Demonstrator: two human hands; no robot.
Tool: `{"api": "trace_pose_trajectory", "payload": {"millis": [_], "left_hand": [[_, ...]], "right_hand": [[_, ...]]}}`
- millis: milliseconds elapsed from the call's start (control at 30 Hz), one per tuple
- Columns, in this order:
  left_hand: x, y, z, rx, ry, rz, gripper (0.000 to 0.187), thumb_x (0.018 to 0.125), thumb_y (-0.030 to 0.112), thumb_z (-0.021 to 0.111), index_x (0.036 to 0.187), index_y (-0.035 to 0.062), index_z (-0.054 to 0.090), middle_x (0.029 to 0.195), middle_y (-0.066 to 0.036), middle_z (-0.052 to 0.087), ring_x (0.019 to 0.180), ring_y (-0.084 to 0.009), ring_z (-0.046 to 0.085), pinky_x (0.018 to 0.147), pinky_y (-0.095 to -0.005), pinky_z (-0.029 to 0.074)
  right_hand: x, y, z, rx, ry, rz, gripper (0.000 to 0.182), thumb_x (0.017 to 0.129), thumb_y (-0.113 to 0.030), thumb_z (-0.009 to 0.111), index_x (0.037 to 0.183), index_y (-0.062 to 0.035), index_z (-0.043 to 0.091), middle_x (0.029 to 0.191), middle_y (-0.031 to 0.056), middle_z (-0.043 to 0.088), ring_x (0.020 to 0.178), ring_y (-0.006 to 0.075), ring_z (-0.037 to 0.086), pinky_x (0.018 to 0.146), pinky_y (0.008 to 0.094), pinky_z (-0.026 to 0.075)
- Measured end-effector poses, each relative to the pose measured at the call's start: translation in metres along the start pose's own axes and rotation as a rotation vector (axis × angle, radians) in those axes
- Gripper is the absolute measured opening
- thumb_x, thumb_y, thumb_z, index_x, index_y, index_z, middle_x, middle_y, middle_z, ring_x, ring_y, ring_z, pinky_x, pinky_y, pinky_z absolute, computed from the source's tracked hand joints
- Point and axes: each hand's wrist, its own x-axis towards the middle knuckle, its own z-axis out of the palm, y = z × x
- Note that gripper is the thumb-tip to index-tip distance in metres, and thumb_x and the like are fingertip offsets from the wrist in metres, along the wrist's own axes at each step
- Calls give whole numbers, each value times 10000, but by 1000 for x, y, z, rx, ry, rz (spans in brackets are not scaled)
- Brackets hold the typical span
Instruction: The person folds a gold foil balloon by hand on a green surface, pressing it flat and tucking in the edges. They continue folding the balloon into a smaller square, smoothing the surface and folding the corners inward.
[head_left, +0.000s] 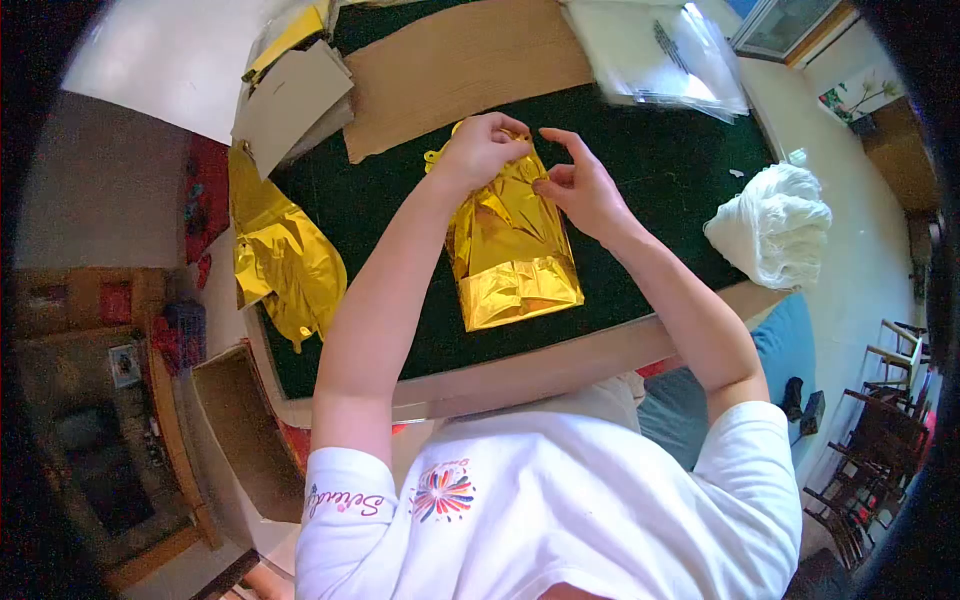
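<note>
A flat gold foil balloon (510, 235), folded into a rectangle, lies on the dark green table cover in front of me. Its lower end is turned up in a band, and small tabs stick out at its upper left. My left hand (484, 150) is closed on the upper end of the foil, with thumb and fingers pinched together. At the upper right edge, my right hand (588, 195) has its index finger stretched out and its thumb apart, close to the foil or touching it. The right fingertips are empty as far as I can see.
Another crumpled gold foil balloon (290, 255) lies at the table's left edge. Behind are grey-white card pieces (292, 105), a brown cardboard sheet (460, 65) and clear plastic bags (665, 60). A bundle of white string (775, 228) sits at the right edge.
</note>
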Motion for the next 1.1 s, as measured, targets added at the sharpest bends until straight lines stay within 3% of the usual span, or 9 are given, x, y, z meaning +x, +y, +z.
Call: {"api": "trace_pose_trajectory", "payload": {"millis": [100,167,200,267,367,500,700,767,1100], "left_hand": [[0,-2,2,-32,73,2,339,780,172,710,1066,9,630,898,-99,650,838,-204,624,761,-325,503],[-20,13,6,515,405,328,270,790,159,689,1034,51,653,939,-95,649,915,-258,607,836,-378,479],[-31,16,7,514,404,328,270,790,159,689,1034,51,653,939,-95,649,915,-258,607,836,-378,479],[-52,19,10,800,347,722,265,796,153,672,1050,83,651,1031,-99,629,1025,-289,560,920,-410,432],[-73,18,15,939,377,798,273,799,136,660,1067,90,644,1117,-100,604,1086,-281,531,948,-412,410],[-62,5,2,793,459,610,287,804,144,661,1086,95,637,1139,-92,597,1102,-283,525,946,-411,415],[-30,17,-16,596,237,497,383,811,199,679,1163,68,598,1151,-121,605,1072,-277,561,945,-400,434],[-20,21,-17,208,-26,127,532,796,252,711,1248,40,529,1155,-155,604,1050,-255,587,918,-365,462],[0,10,-11,89,-97,-64,569,772,159,734,1271,42,487,898,-66,650,819,-138,611,719,-269,491]], "right_hand": [[1,2,0,-21,0,1,599,831,6,634,1357,-109,371,763,30,587,720,87,554,667,244,468],[5,8,1,-21,-2,-12,594,833,-3,637,1355,-109,373,773,38,595,721,89,558,665,247,471],[5,10,0,-23,-3,-25,588,836,-12,639,1353,-109,376,784,46,603,722,92,562,662,251,475],[6,9,-1,-29,2,-40,584,838,-28,647,1350,-108,379,788,52,607,728,92,568,661,256,480],[3,2,-3,-59,-6,-31,586,838,-54,662,1349,-103,380,788,61,611,730,97,578,658,264,491],[-9,-12,-8,-252,11,-138,614,831,-80,685,1359,-104,371,784,67,616,720,111,587,662,273,500],[-10,-7,-12,-216,12,-83,606,841,-9,630,1373,-127,367,783,66,615,719,113,586,673,267,505],[-8,2,-10,-178,10,-92,597,845,8,607,1374,-128,366,784,63,613,724,113,586,677,266,506],[-9,-4,-10,-139,25,-50,524,857,39,557,1336,-106,404,895,93,612,805,140,594,714,271,521]]}}
